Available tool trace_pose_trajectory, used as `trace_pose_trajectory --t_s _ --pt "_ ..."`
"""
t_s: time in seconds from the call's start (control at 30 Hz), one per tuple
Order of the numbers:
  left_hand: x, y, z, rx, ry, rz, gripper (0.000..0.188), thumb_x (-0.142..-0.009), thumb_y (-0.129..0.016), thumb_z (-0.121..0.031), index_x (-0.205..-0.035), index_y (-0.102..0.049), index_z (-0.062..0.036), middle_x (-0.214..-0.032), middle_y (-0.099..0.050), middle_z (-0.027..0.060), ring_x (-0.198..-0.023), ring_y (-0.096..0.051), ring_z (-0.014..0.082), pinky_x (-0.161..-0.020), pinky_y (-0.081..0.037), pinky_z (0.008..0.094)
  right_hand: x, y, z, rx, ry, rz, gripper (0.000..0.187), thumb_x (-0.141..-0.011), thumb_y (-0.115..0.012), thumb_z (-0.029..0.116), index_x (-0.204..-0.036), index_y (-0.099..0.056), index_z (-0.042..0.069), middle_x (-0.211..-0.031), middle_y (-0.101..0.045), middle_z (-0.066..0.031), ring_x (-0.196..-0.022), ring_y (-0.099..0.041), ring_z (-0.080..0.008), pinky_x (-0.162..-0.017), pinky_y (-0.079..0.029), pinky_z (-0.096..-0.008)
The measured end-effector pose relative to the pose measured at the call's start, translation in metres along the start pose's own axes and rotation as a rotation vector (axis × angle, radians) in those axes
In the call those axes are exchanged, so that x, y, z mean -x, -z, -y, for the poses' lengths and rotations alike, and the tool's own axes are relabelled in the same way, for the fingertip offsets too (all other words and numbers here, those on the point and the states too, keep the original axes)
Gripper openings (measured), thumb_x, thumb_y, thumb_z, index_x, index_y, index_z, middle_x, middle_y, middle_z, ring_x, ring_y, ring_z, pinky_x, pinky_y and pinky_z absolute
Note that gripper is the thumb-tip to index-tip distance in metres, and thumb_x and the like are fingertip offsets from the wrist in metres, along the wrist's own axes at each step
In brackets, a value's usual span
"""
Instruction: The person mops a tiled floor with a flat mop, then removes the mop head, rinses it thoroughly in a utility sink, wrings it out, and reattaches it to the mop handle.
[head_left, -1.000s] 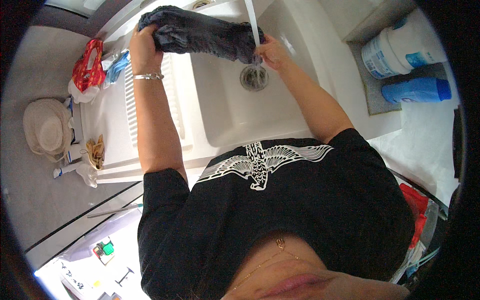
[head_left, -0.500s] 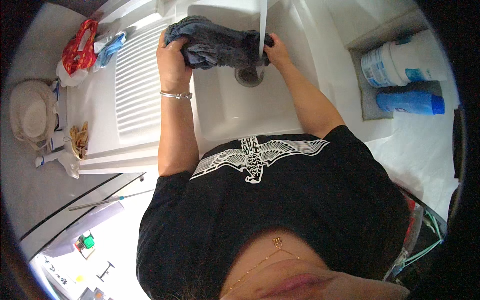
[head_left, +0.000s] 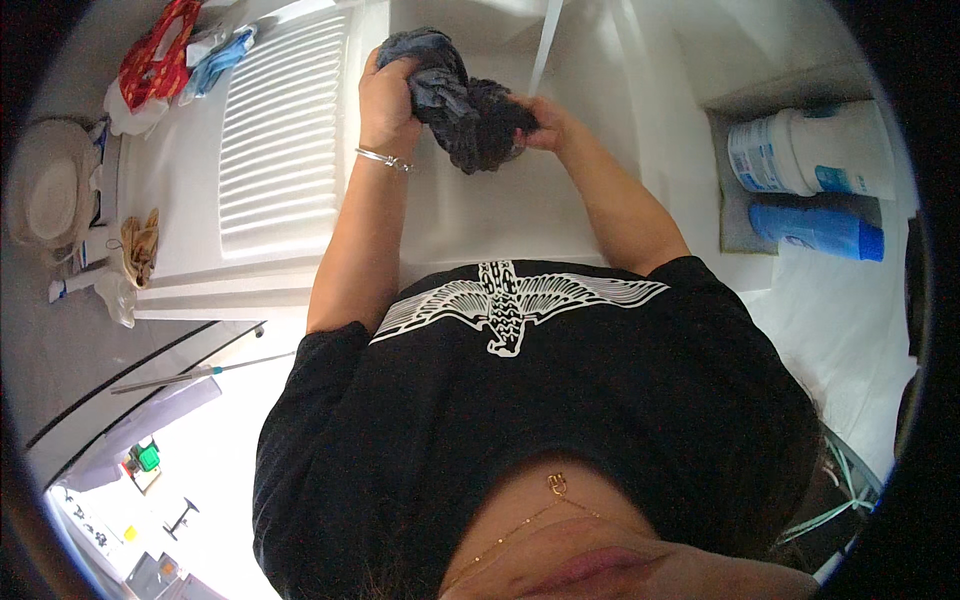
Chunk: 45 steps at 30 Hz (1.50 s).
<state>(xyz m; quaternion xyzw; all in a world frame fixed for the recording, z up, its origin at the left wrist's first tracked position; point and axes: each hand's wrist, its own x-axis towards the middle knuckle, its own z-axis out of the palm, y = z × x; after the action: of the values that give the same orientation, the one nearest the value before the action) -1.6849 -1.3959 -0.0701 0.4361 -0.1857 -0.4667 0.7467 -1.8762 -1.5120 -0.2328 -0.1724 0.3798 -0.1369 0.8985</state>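
Apparently I'm partway: my left hand (head_left: 388,108) and right hand (head_left: 547,124) both clutch the dark cloth (head_left: 462,112), bunched above the sink basin (head_left: 480,222); it isn't set down yet, nor is the water stream (head_left: 547,42) shut off.

L hand (head_left: 388,108) partly hid. bhnd cloth (head_left: 440,88).

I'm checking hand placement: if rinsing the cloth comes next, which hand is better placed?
Probably the right hand: it holds the cloth by its right end, and the water shows close above it in the picture. The left hand grips the other end, farther from the water.
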Motion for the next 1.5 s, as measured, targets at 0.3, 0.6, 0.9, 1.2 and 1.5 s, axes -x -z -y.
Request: trace_pose_trajectory --t_s 0.3,0.6,0.9,1.2,1.5 --pt "-0.013 0.019 -0.009 0.143 0.042 -0.047 0.019 -0.074 -0.044 0.004 -0.092 -0.048 0.0033 -0.082 -0.056 0.012 -0.072 -0.057 0.0238 -0.064 -0.05 0.0338 0.011 -0.023 -0.028 0.116 -0.01 0.331 0.026 -0.079 -0.05 0.005 -0.105 -0.051 0.002 -0.101 -0.055 -0.0092 -0.095 -0.053 -0.022 -0.079 -0.049 -0.0347" --pt "-0.024 0.035 -0.011 0.194 0.091 -0.075 0.018 -0.076 -0.044 0.002 -0.093 -0.048 0.0033 -0.083 -0.056 0.0137 -0.074 -0.058 0.0254 -0.065 -0.051 0.0357 0.016 -0.054 -0.066 0.795 0.208 -0.002 0.054 -0.067 -0.064 -0.003 -0.116 -0.041 -0.005 -0.106 -0.054 -0.0156 -0.096 -0.054 -0.0225 -0.084 -0.043 -0.0299" --pt "-0.039 0.065 -0.06 0.147 -0.047 -0.161 0.022 -0.079 -0.042 -0.009 -0.09 -0.055 0.0043 -0.089 -0.06 0.0175 -0.082 -0.059 0.0306 -0.077 -0.049 0.0422 0.009 -0.029 -0.01 0.686 0.478 -0.547 0.05 -0.065 -0.068 0.01 -0.109 -0.047 -0.001 -0.096 -0.057 -0.018 -0.09 -0.056 -0.0261 -0.075 -0.046 -0.0368" --pt "-0.041 0.07 -0.057 0.023 -0.08 -0.162 0.018 -0.079 -0.042 -0.006 -0.087 -0.054 0.0041 -0.085 -0.06 0.0163 -0.076 -0.06 0.0284 -0.07 -0.05 0.038 -0.014 0.044 -0.004 1.428 0.26 -1.068 0.034 -0.082 -0.046 0.017 -0.113 -0.047 0.003 -0.106 -0.055 -0.0212 -0.096 -0.054 -0.0366 -0.079 -0.044 -0.0425" --pt "-0.033 0.073 -0.062 -0.009 -0.153 -0.136 0.019 -0.079 -0.043 -0.005 -0.092 -0.054 0.0046 -0.086 -0.06 0.0169 -0.078 -0.06 0.0281 -0.069 -0.051 0.0384 0.0 0.041 -0.004 0.724 0.357 -0.788 0.037 -0.078 -0.05 0.014 -0.114 -0.047 0.006 -0.096 -0.059 -0.0187 -0.086 -0.058 -0.0343 -0.065 -0.048 -0.0393"
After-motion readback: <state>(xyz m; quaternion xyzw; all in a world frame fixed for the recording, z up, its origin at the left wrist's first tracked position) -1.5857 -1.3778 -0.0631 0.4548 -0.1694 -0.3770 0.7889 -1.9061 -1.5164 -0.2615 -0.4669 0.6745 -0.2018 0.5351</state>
